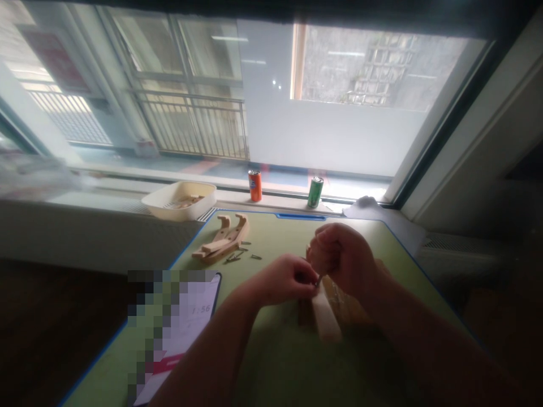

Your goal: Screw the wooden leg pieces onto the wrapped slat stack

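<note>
My left hand (288, 280) is closed in a pinch at the top end of a pale wooden piece (326, 316) that lies on the green mat (271, 362). What it pinches is too small to make out. Just right of it, my right hand (343, 254) is a closed fist over the same spot, gripping something I cannot make out. More wooden parts lie under my right forearm. The two hands touch.
Curved wooden pieces (223, 237) and several small screws (244, 254) lie at the mat's far left. A cream tray (180, 199), an orange can (255, 185) and a green can (315, 192) stand by the window sill. A phone (186, 322) rests at the left.
</note>
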`<state>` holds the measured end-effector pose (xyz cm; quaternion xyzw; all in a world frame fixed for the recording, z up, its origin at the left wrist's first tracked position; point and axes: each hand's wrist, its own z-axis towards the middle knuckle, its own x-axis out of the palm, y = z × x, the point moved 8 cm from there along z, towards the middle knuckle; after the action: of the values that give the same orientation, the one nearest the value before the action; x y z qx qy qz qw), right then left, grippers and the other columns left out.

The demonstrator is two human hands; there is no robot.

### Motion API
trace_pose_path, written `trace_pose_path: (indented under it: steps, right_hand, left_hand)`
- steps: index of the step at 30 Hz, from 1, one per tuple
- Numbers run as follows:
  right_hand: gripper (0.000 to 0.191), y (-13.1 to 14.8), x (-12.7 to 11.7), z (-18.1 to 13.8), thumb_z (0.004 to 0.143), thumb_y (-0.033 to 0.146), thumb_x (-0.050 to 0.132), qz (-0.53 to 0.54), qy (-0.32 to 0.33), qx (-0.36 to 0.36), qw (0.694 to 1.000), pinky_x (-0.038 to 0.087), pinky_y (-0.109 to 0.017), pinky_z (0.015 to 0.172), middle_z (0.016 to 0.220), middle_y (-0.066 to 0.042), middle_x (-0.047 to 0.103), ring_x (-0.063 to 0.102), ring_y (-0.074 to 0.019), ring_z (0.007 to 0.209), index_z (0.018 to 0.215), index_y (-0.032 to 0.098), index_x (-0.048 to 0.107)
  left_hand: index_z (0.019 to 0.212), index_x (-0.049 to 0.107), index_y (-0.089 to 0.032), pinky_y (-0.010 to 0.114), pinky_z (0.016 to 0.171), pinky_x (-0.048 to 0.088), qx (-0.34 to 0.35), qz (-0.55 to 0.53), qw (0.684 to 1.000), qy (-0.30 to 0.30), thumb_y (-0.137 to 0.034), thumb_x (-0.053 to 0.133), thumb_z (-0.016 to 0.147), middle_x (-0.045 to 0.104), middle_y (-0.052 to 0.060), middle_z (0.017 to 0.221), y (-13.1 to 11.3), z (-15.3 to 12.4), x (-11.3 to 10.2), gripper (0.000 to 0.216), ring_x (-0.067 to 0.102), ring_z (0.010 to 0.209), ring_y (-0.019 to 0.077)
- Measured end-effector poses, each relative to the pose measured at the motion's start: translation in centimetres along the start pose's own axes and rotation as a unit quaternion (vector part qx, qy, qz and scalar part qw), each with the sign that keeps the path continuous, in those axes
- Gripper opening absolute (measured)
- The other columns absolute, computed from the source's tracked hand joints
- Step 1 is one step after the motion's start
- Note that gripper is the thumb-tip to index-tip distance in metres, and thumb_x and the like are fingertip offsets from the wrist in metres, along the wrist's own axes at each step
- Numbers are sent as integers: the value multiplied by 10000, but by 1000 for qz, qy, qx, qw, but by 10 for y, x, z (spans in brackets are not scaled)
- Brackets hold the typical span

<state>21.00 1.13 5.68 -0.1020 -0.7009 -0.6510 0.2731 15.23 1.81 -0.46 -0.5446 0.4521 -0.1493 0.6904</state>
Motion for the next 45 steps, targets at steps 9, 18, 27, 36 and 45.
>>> trace_pose_path:
  steps: [9, 18, 27, 36, 45]
  right_hand:
    - [315, -1, -3, 2, 608, 152, 476, 10, -11, 7, 1000, 96, -247, 359, 388, 73, 196, 162, -63, 352, 412, 209, 237]
    - [296, -2, -2, 0, 608, 153, 479, -7, -9, -7, 1000, 117, -246, 343, 365, 70, 232, 190, -69, 335, 397, 213, 280]
    - [266, -2, 0, -1, 643, 141, 455, -56, 26, -52, 997, 184, -240, 333, 340, 50, 324, 271, -81, 317, 402, 201, 360]
    - [268, -2, 2, -1, 635, 120, 449, -81, 33, -61, 994, 177, -225, 315, 339, 52, 321, 267, -78, 313, 395, 196, 358]
    - [277, -3, 1, 2, 627, 140, 450, -51, 22, -35, 998, 181, -219, 310, 338, 68, 278, 239, -67, 305, 393, 209, 319]
  left_hand:
    - [752, 619, -131, 203, 553, 344, 8, -1, 1000, 4, -272, 604, 697, 545, -23, 656, -2, 0, 0, 152, 456, 619, 93]
    - [740, 610, -131, 198, 542, 343, -1, -2, 1000, 7, -261, 594, 695, 552, -27, 650, -2, 0, 1, 138, 451, 596, 85]
    - [739, 584, -137, 203, 550, 333, 15, 0, 1000, 19, -226, 572, 707, 545, -25, 670, -1, 0, 4, 95, 460, 616, 89]
    - [733, 573, -130, 207, 560, 339, 20, -11, 999, 28, -212, 561, 714, 564, -13, 693, -2, 0, 6, 85, 483, 635, 96]
    - [758, 597, -125, 219, 563, 355, -10, 13, 999, 28, -255, 571, 709, 588, 5, 708, -1, 0, 5, 141, 502, 639, 112]
